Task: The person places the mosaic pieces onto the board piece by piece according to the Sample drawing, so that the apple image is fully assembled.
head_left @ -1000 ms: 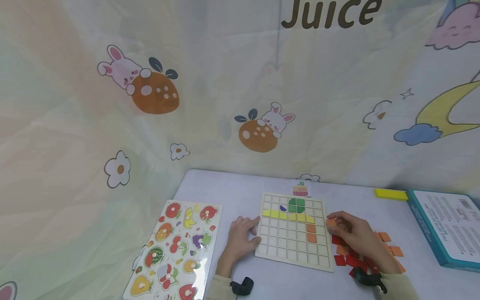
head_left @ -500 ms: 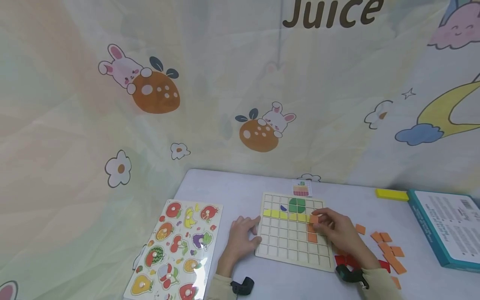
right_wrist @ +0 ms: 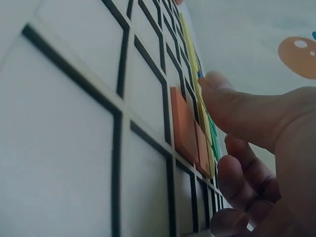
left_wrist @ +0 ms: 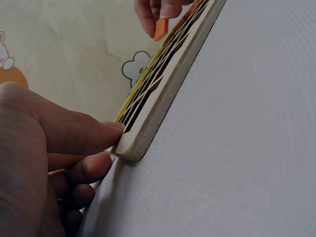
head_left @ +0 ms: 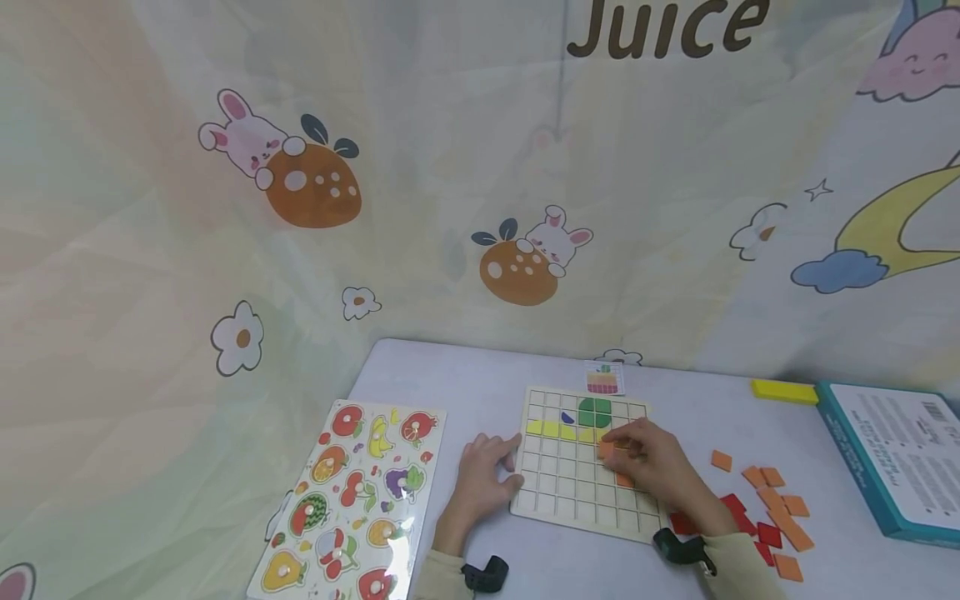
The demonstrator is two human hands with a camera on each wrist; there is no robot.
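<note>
A pale gridded board (head_left: pixel 555 492) lies on the table. My left hand (head_left: pixel 482 477) is at its left edge; in the left wrist view the thumb (left_wrist: pixel 84 131) rests near a corner, other fingers curling beside it. My right hand (head_left: pixel 652 458) pinches an orange square tile (head_left: pixel 605 450) between thumb and fingers, just below the yellow row (head_left: pixel 551 429). From the left wrist view, this orange tile (left_wrist: pixel 160 29) appears tilted above the grid. Orange tiles (right_wrist: pixel 182 128) sit in the grid in the right wrist view, partly hidden by the hand in the head view. Green pieces (head_left: pixel 595 412) and a blue piece (head_left: pixel 567 417) are farther up.
Loose orange tiles (head_left: pixel 780 508) and red tiles (head_left: pixel 768 534) lie right of the board. A small picture card (head_left: pixel 604 379) stands behind it. A fruit sheet (head_left: pixel 375 492) is at left; a teal-edged box (head_left: pixel 892 450) and yellow block (head_left: pixel 783 391) are at right.
From beside the board's right edge, my right hand has moved left over the grid with the orange tile, past the yellow row's end. My left hand has stayed at the board's left edge.
</note>
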